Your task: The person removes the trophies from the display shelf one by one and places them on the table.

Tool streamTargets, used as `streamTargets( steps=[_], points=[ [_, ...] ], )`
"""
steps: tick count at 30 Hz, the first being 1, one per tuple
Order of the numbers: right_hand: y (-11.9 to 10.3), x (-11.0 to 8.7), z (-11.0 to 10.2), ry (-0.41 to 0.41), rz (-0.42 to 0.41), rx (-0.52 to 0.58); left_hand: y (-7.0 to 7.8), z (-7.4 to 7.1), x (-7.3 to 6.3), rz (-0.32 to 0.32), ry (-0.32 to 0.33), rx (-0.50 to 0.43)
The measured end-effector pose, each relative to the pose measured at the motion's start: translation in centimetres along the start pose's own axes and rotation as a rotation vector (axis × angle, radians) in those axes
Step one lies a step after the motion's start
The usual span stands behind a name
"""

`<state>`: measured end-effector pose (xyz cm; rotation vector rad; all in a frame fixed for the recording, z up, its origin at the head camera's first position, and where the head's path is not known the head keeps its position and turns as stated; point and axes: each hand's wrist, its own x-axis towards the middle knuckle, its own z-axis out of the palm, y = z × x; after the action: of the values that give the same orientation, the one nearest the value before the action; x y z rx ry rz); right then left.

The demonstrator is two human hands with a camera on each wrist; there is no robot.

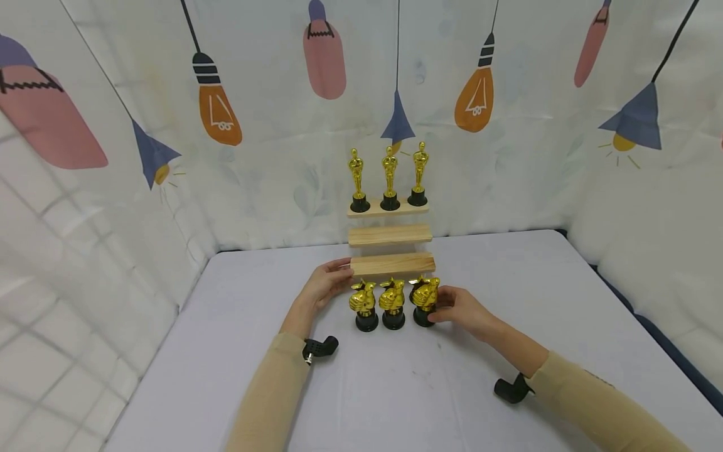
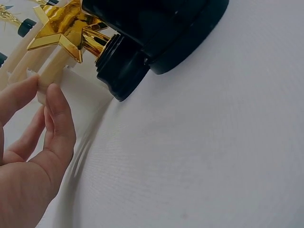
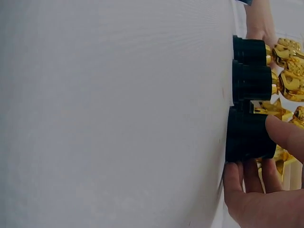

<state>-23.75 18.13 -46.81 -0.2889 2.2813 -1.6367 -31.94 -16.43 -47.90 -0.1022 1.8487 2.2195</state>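
My left hand point(image 1: 324, 284) pinches the left end of the lowest wooden shelf board point(image 1: 393, 264) between thumb and fingers, as the left wrist view shows close up. Three gold trophies with black bases stand in a row on the table in front of that board. My right hand point(image 1: 465, 312) grips the rightmost trophy point(image 1: 426, 292) by its black base point(image 3: 249, 135), which appears upright on the table. The middle trophy point(image 1: 392, 296) and the left trophy point(image 1: 363, 298) stand untouched beside it. A gold star trophy point(image 2: 64, 28) shows in the left wrist view, partly behind the row.
A bare middle board point(image 1: 390, 235) rises behind the lowest one. On the top board point(image 1: 390, 211) stand three gold statuettes point(image 1: 390, 172) with black bases. A white cloth point(image 1: 395, 395) covers the table, and a printed curtain point(image 1: 271, 188) hangs behind it.
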Motion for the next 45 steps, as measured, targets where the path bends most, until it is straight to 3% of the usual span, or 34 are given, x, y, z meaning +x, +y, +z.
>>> streamTargets(
  steps=[18,25,45],
  points=[
    [-0.4,-0.3,-0.1,0.028,0.025,-0.012,0.0,0.0,-0.1,-0.004,-0.008,-0.002],
    [-0.7,-0.4,-1.1,0.014,-0.028,-0.001,-0.1,-0.1,-0.1,0.0,-0.009,-0.004],
    [-4.0,0.2,-4.6,0.055,-0.047,0.009,-0.1,-0.1,0.0,0.002,-0.005,-0.013]
  ],
)
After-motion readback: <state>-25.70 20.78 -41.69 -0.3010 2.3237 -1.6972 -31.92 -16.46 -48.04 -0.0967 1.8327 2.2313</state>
